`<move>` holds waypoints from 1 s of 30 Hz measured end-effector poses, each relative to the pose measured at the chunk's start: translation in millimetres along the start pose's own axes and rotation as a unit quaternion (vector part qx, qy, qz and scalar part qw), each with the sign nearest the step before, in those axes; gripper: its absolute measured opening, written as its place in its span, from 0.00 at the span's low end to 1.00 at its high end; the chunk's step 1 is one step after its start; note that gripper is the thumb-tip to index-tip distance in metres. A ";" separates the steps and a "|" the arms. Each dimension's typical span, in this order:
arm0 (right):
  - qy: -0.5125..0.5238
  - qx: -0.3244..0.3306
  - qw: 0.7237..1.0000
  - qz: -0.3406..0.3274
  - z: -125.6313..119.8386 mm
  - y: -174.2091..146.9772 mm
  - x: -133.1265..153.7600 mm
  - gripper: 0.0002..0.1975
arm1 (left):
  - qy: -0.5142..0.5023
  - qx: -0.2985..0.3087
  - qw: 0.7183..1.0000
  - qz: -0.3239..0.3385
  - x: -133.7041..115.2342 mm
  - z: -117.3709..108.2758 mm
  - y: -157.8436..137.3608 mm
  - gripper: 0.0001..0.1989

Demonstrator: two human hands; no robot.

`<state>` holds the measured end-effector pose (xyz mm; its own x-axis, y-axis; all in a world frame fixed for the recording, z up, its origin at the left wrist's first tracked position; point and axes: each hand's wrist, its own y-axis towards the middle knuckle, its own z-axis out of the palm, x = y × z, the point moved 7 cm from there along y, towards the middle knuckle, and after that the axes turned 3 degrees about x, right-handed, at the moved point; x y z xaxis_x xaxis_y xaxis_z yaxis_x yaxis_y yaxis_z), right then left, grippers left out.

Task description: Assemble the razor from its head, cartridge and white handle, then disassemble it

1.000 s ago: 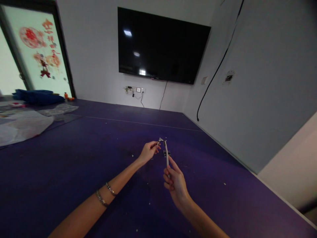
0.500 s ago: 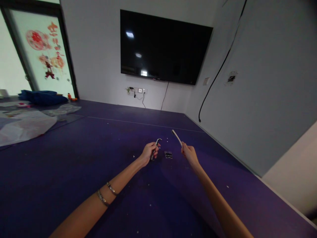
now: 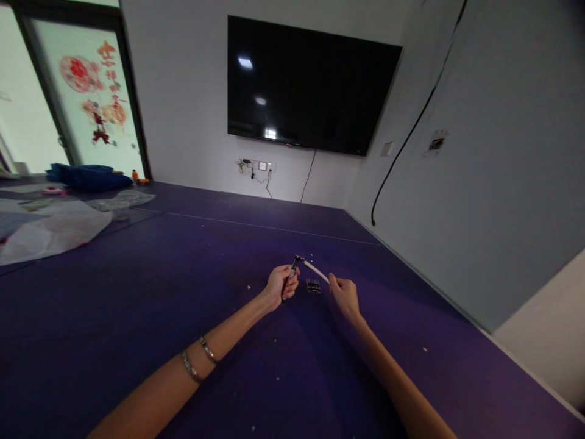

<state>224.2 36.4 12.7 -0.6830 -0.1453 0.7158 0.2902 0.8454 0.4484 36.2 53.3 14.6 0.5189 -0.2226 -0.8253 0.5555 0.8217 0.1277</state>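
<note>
My left hand (image 3: 280, 285) is closed around the dark handle of a slim tool that looks like a razor (image 3: 293, 270), its bent metal head pointing up and to the right. Between the fingers of my right hand (image 3: 345, 295) is a white toothbrush (image 3: 317, 271), held by its handle end. The brush's tip is at the razor's head; whether they touch I cannot tell. Below and between the hands, a small clear case with dark pieces (image 3: 313, 286) lies on the purple floor (image 3: 219, 317).
White plastic sheeting (image 3: 64, 228) and a dark blue cloth bundle (image 3: 86, 177) lie at the far left, near a door. A black cable (image 3: 402, 146) hangs along the right wall. A television (image 3: 311, 85) is on the wall ahead. Small white specks dot the floor.
My right hand has moved the toothbrush left and down, bringing its tip to the razor's head. The razor has turned slightly in my left hand. The view has shifted a little left.
</note>
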 end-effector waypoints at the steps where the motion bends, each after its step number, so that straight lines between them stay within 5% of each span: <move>1: 0.010 -0.006 1.000 0.003 -0.3 0.2 -1.4 0.26 | -0.005 0.001 1.000 -0.002 0.1 0.5 -0.1 0.05; 17: 0.081 -0.026 0.996 -0.006 3.3 -4.9 8.1 0.26 | -0.010 0.010 0.999 -0.029 6.3 8.4 -3.9 0.04; 30: 0.128 -0.017 0.992 -0.008 13.3 -15.3 22.0 0.25 | -0.226 0.136 0.955 -0.132 15.2 38.2 -17.3 0.08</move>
<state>195.9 27.1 14.4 -0.4962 -0.2876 0.8192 0.3068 0.8246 0.4753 59.3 15.7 20.9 0.5310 -0.6578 -0.5341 0.8222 0.5523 0.1372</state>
